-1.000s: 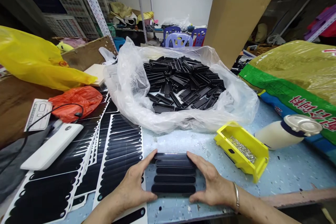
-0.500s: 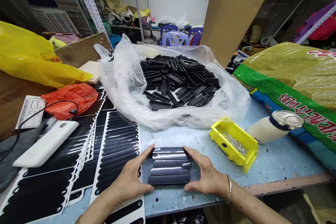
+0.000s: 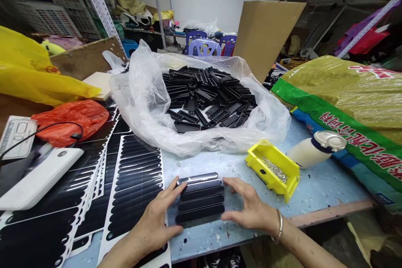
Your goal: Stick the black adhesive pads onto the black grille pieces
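Note:
Several glossy black, round-ended strips [image 3: 201, 199] lie side by side in a row on the blue speckled table [image 3: 191, 238]. What lies under them is hard to make out. My left hand [image 3: 157, 213] is at their left ends, fingers apart, its fingertips touching the far strips. The farthest strip [image 3: 197, 178] lies slightly askew from the others. My right hand [image 3: 251, 206] wears a bracelet and is open just off the right ends, thumb and fingers spread. Left of the strips lie sheets of black stickers [image 3: 138, 180], partly under my left forearm.
A clear plastic bag [image 3: 150, 134] full of black comb-like pieces [image 3: 204, 96] lies behind. On the right are a yellow bin [image 3: 260, 176] of small metal parts, a white bottle [image 3: 307, 150] and a large printed sack [image 3: 345, 92]. A white device [image 3: 44, 176] and red bag [image 3: 72, 121] sit left.
My right hand has come away from the right ends of the strips. The far strips have slid and tilted slightly, with my left fingers now over their left ends. The view has shifted.

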A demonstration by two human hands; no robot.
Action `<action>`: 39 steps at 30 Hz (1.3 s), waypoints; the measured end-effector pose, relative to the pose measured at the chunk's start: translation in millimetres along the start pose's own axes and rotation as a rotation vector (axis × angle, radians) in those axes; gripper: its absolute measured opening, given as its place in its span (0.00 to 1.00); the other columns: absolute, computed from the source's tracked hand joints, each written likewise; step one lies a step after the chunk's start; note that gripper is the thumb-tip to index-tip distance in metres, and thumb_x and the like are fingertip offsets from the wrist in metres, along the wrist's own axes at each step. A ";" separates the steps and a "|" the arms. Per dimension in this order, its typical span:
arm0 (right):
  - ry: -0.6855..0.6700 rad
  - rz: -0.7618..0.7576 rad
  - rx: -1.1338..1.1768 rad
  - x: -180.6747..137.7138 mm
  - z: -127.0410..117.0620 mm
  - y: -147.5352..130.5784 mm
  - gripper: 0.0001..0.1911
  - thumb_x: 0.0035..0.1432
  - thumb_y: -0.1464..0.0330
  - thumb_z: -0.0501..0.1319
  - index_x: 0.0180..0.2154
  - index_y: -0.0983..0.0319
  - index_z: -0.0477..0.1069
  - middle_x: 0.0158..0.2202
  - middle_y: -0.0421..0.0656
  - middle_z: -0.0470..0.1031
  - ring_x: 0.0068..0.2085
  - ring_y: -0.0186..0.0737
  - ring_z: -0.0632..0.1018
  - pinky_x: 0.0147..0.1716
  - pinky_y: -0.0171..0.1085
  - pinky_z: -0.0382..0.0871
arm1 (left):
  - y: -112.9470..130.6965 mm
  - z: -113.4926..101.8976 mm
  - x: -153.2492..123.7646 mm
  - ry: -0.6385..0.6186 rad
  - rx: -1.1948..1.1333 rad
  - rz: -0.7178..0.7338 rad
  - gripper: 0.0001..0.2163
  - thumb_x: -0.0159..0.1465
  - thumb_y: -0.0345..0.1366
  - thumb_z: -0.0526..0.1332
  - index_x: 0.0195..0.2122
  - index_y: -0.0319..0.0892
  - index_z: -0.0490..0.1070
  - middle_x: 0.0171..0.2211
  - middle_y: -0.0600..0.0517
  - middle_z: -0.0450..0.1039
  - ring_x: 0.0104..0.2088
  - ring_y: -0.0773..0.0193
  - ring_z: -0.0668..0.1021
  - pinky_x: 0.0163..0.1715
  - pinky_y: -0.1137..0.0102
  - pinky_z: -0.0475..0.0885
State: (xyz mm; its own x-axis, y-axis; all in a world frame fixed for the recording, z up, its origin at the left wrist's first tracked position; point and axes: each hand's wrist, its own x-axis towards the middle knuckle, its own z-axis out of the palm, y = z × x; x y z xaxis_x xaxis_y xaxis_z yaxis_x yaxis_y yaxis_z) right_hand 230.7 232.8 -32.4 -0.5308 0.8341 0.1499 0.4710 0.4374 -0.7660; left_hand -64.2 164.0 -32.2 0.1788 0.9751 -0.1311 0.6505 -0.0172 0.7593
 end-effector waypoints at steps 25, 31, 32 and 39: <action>0.086 0.523 0.518 61.3 23.6 -1.1 0.05 0.42 0.71 0.59 0.20 0.65 0.72 0.14 0.36 0.67 0.17 0.30 0.67 0.18 0.30 0.61 | -8.6 13.4 40.3 0.384 -0.176 -0.078 0.15 0.53 0.41 0.65 0.40 0.45 0.80 0.39 0.51 0.82 0.41 0.53 0.82 0.46 0.60 0.77; 0.096 0.582 0.562 61.6 21.5 -3.3 0.10 0.45 0.63 0.60 0.22 0.64 0.71 0.19 0.40 0.72 0.19 0.32 0.72 0.17 0.30 0.63 | -11.9 16.1 41.4 0.375 -0.363 -0.099 0.20 0.51 0.42 0.65 0.44 0.40 0.78 0.44 0.47 0.80 0.45 0.52 0.81 0.50 0.60 0.74; 0.108 0.579 0.513 63.2 23.2 -3.2 0.11 0.46 0.62 0.60 0.22 0.64 0.70 0.17 0.39 0.71 0.18 0.32 0.71 0.16 0.29 0.62 | -13.7 15.7 41.0 0.375 -0.381 -0.094 0.21 0.51 0.43 0.64 0.45 0.39 0.77 0.45 0.46 0.80 0.46 0.53 0.80 0.51 0.60 0.74; 0.177 0.533 0.319 69.4 25.0 4.2 0.11 0.48 0.67 0.56 0.18 0.62 0.68 0.14 0.38 0.68 0.17 0.33 0.68 0.17 0.31 0.59 | -21.1 -4.3 32.9 0.502 -0.099 -0.088 0.19 0.53 0.39 0.59 0.44 0.40 0.77 0.35 0.48 0.82 0.37 0.55 0.82 0.42 0.62 0.76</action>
State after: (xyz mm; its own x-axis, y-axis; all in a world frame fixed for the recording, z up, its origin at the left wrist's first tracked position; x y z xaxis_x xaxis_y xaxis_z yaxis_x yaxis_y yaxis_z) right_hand 178.2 284.1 -40.8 -0.1448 0.9641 -0.2228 0.3906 -0.1512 -0.9081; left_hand -75.3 197.4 -49.8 -0.2656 0.9582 0.1065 0.5702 0.0670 0.8187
